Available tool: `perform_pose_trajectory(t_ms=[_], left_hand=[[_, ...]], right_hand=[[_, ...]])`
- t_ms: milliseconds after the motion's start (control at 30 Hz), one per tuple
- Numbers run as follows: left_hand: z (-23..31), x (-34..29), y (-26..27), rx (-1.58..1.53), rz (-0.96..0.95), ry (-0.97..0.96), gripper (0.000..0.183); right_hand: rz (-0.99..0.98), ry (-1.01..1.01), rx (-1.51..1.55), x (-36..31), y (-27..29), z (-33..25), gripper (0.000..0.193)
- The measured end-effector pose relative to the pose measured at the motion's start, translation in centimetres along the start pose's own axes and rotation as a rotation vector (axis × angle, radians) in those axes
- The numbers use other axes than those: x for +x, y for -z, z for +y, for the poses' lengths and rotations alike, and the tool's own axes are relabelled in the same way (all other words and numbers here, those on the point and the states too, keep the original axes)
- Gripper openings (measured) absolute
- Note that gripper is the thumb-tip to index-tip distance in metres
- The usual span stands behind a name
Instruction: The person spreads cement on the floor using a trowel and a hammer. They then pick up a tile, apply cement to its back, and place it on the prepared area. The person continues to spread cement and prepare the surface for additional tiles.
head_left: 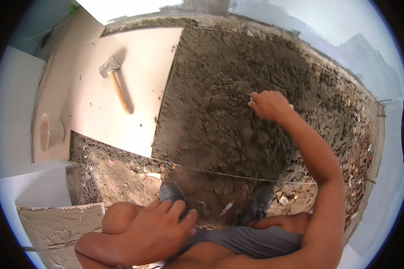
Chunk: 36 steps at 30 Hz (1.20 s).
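Observation:
My right hand (270, 106) is closed around the handle of a trowel (243, 87); the blade looks smeared with mortar and is hard to tell from the bed under it. That wide bed of rough grey mortar (206, 116) fills the middle of the floor. My left hand (164, 224) rests near my bent left knee, fingers spread loosely, holding nothing. On the large pale floor tile (143, 62) to the left of the mortar lies a hammer (119, 89) with a wooden handle and a mortar-stained grey head.
A taut string (211, 171) crosses just in front of my shoes (173, 193). A pale cylinder (53, 133) stands at the left on the tiles. At lower left is a mortar-coated slab (60, 219). Rubble (361, 148) lines the right wall; painted walls (363, 58) bound the far side.

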<state>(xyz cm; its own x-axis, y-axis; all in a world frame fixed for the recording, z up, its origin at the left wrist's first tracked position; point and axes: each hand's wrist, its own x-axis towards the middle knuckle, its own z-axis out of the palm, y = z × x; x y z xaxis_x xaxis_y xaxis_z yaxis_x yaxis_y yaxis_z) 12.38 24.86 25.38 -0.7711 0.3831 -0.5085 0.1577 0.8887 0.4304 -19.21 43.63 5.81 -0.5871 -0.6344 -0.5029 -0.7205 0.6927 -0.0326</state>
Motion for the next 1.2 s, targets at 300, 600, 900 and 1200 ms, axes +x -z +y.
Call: perform_pose_trajectory(t_ms=[300, 600, 900, 1200], left_hand=[[1.7, 0.9, 0.0, 0.102, 0.04, 0.014, 0.033], [3.7, 2.2, -0.1, 0.147, -0.014, 0.039, 0.034], [4.7, 3.2, 0.1, 0.105, -0.063, 0.111, 0.032], [3.9, 5.9, 0.8, 0.007, -0.25, 0.107, 0.038]], right_hand=[[0.182, -0.266, 0.131, -14.7, -4.1, 4.2, 0.03], [0.075, -0.227, 0.093, -22.5, -9.6, 7.1, 0.039], [-0.212, -0.216, 0.014, -23.2, -12.1, 10.8, 0.039], [0.185, -0.315, 0.098, -18.5, -13.9, 16.2, 0.036]])
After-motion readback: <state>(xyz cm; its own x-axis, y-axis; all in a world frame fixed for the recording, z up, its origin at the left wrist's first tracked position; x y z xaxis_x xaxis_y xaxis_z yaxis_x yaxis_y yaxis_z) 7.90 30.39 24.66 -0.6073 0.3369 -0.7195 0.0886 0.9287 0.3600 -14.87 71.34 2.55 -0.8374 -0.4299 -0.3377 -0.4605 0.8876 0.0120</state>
